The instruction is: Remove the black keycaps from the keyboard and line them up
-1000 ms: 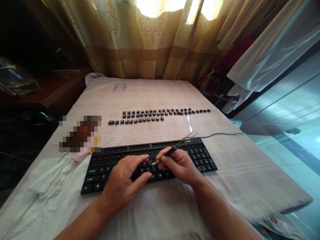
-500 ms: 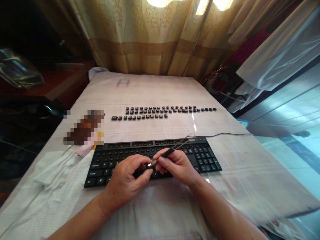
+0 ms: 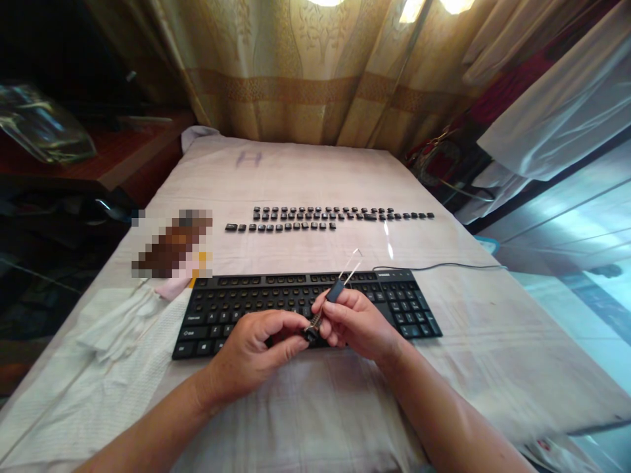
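A black keyboard [image 3: 345, 279] lies on the cloth under both hands, its upper rows bare of keycaps. In my right hand [image 3: 357, 325] is a keycap puller [image 3: 336, 291] with a dark handle; its wire loop points up and away, and its other end slants down toward my left fingertips. Between the thumb and index finger of my left hand [image 3: 266, 341] sits a small black keycap [image 3: 310, 334], touched by the tool's lower end. Exactly how that lower end is shaped is hard to make out. Part of the keyboard's lower rows is hidden behind my hands.
Beyond the keyboard, several loose keycaps [image 3: 315, 215] stand in rows on the pale cloth [image 3: 315, 174]. White fabric [image 3: 133, 341] and a pixelated item [image 3: 172, 246] lie at the left. The keyboard's cable [image 3: 444, 267] runs off right. A patterned curtain [image 3: 276, 85] hangs behind.
My right hand has turned the keycap puller more upright, its wire loop swinging up. Both hands sit slightly further right in view, and the camera has shifted a little.
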The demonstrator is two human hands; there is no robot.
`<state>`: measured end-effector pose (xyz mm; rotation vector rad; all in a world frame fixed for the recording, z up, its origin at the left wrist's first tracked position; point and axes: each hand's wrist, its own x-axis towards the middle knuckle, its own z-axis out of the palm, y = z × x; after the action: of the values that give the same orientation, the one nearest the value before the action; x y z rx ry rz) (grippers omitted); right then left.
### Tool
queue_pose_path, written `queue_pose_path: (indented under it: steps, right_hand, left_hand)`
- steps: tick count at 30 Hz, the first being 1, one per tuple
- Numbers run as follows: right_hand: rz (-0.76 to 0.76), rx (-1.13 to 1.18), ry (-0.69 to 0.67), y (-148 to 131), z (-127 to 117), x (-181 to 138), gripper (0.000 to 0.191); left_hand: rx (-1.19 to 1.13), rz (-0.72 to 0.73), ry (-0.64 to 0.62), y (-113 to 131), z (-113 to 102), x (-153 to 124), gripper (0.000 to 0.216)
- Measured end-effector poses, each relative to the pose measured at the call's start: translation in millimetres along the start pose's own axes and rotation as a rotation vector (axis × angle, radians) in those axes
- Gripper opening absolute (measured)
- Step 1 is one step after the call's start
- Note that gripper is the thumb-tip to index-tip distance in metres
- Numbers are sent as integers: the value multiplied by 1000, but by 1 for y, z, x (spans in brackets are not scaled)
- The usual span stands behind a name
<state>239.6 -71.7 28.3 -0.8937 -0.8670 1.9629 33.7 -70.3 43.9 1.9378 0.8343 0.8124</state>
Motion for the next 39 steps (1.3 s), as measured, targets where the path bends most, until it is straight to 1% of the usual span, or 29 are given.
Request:
queue_pose_path:
  steps: [5, 8, 13, 15, 16, 17, 18, 20, 21, 22, 24, 25, 27, 32, 35, 37, 39]
  right_hand:
    - [11, -25, -32, -1, 0, -1, 37]
    - [-3, -45, -60, 0, -2, -1, 36]
    - [-5, -126, -189, 1, -6, -5, 36]
    - [-52, -198, -207, -2, -6, -8, 32]
    - [-110, -248, -186, -4, -6, -10, 30]
    - [-199, -312, -143, -7, -6, -12, 26]
    - [-315, -401, -82, -10, -7, -13, 22]
    - [-584, -658, 57, -16, -10, -15, 13]
    - [-704, -814, 118, -17, -13, -15, 13]
    - [-801, -971, 162, -17, -16, -14, 17]
    - [-916, -1236, 193, -16, -22, -12, 26]
    - [-942, -1330, 191, -14, -24, -11, 30]
    - [-947, -1468, 174, -10, -25, -9, 33]
    - [-900, -1645, 142, -6, -20, -7, 30]
    - [-903, -1636, 149, -7, -19, -8, 32]
    - [-938, -1573, 192, -9, -17, -8, 32]
    - [-972, -1485, 232, -9, -13, -10, 29]
  left_hand:
    - [-46, -24, -40, 2, -3, 0, 13]
    - [-2, -19, -38, 3, -3, -1, 14]
    - [152, 149, 42, 0, -2, -2, 15]
    - [184, 185, 88, -3, -3, -2, 16]
    - [194, 191, 116, -4, -4, -2, 17]
    - [203, 194, 149, -6, -6, -2, 17]
    - [212, 196, 182, -7, -7, -2, 17]
    - [237, 201, 236, -9, -11, -2, 17]
    - [250, 203, 257, -10, -12, -2, 17]
    - [263, 207, 277, -10, -13, -2, 17]
    - [286, 220, 300, -10, -15, -3, 17]
    - [298, 232, 309, -10, -15, -3, 17]
    - [316, 261, 317, -9, -15, -3, 17]
    - [343, 320, 327, -7, -16, -3, 19]
    - [351, 338, 327, -8, -16, -3, 19]
    - [364, 344, 318, -9, -15, -3, 19]
    - [393, 341, 311, -10, -14, -2, 19]
